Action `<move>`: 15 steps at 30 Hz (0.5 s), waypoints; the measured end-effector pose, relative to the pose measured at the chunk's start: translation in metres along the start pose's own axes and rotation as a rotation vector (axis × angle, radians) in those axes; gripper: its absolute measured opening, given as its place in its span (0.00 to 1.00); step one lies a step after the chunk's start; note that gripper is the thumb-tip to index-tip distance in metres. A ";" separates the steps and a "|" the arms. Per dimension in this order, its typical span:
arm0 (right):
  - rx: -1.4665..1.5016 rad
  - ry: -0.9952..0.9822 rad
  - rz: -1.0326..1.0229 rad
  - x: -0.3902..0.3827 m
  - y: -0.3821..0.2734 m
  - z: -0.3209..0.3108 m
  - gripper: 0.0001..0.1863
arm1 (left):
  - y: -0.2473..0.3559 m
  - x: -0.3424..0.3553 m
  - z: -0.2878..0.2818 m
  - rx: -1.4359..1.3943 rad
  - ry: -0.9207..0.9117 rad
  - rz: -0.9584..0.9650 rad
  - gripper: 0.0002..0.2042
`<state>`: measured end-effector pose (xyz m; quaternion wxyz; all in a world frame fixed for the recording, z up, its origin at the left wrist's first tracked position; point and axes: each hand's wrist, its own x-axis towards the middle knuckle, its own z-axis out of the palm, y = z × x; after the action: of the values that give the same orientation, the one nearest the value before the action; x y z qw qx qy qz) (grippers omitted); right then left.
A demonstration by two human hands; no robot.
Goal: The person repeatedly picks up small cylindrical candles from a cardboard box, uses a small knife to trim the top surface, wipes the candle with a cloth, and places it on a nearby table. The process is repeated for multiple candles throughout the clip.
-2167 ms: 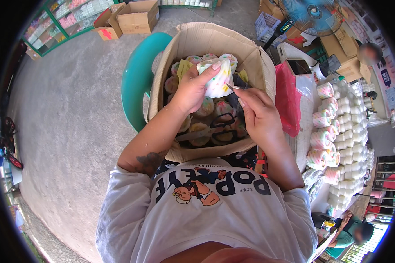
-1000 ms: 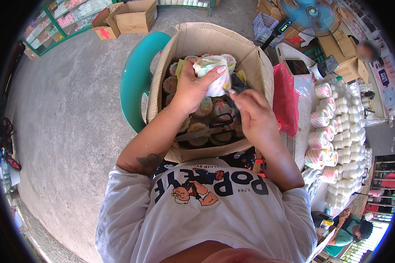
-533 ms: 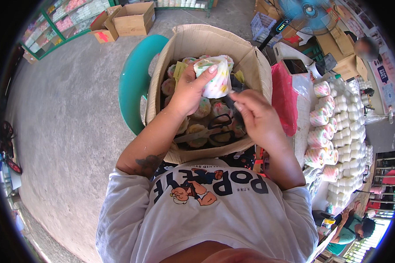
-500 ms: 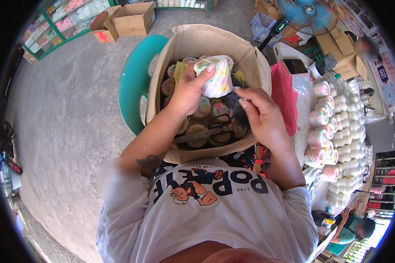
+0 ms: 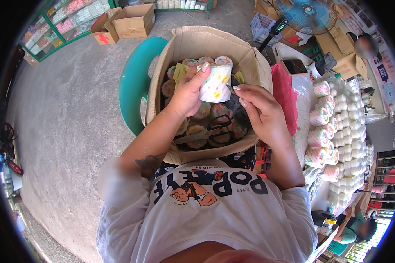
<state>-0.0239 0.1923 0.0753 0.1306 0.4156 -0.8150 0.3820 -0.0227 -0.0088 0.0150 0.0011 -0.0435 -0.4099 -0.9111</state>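
Note:
My left hand (image 5: pixel 188 92) is wrapped round a white, ribbed, cup-shaped piece (image 5: pixel 216 85) with pink, yellow and green spots, held above a cardboard box (image 5: pixel 215 39). Between the fingertips of my right hand (image 5: pixel 261 105) is a small, thin, dark pointed tool (image 5: pixel 230 88). Its tip is at the right side of the piece; whether it touches is hard to tell. Several similar spotted pieces (image 5: pixel 201 110) stand in the box below. Scissors (image 5: pixel 196 136) with black handles lie on top of them, and a dark cloth (image 5: pixel 238 107) is bunched at the right.
A teal plastic chair (image 5: pixel 129 87) is left of the box. To the right, a table bears a phone (image 5: pixel 294 66), pink material (image 5: pixel 283 94), and stacked spotted rolls (image 5: pixel 318 136) and white pieces (image 5: pixel 349 144). A fan (image 5: pixel 309 15) is beyond; another person (image 5: pixel 346 234) sits at the lower right.
The spotted piece has tilted in my left hand and come slightly lower, so its side now faces me. My right fingers have moved a little, and the tool's tip now shows against the piece.

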 end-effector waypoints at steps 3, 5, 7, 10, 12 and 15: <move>-0.135 -0.009 -0.150 0.005 0.003 -0.010 0.13 | 0.000 -0.001 -0.004 0.032 -0.022 -0.044 0.31; -0.102 -0.015 -0.149 0.009 0.006 -0.013 0.13 | 0.000 0.000 -0.004 0.032 -0.062 -0.060 0.31; 0.009 -0.027 -0.063 0.012 0.008 -0.014 0.13 | 0.000 0.000 -0.002 -0.026 -0.067 -0.088 0.26; 0.399 -0.134 0.326 0.019 0.010 -0.021 0.12 | -0.004 0.001 -0.005 -0.064 -0.076 -0.140 0.24; 0.422 -0.183 0.364 0.025 0.007 -0.023 0.11 | -0.005 0.001 -0.007 -0.061 -0.083 -0.174 0.24; 0.343 -0.232 0.251 0.031 0.019 -0.023 0.09 | -0.004 0.000 -0.007 -0.047 -0.091 -0.203 0.24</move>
<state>-0.0603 0.1974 0.0975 -0.0849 0.3682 -0.7932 0.4776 -0.0234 -0.0119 0.0073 -0.1108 -0.0433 -0.3901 -0.9130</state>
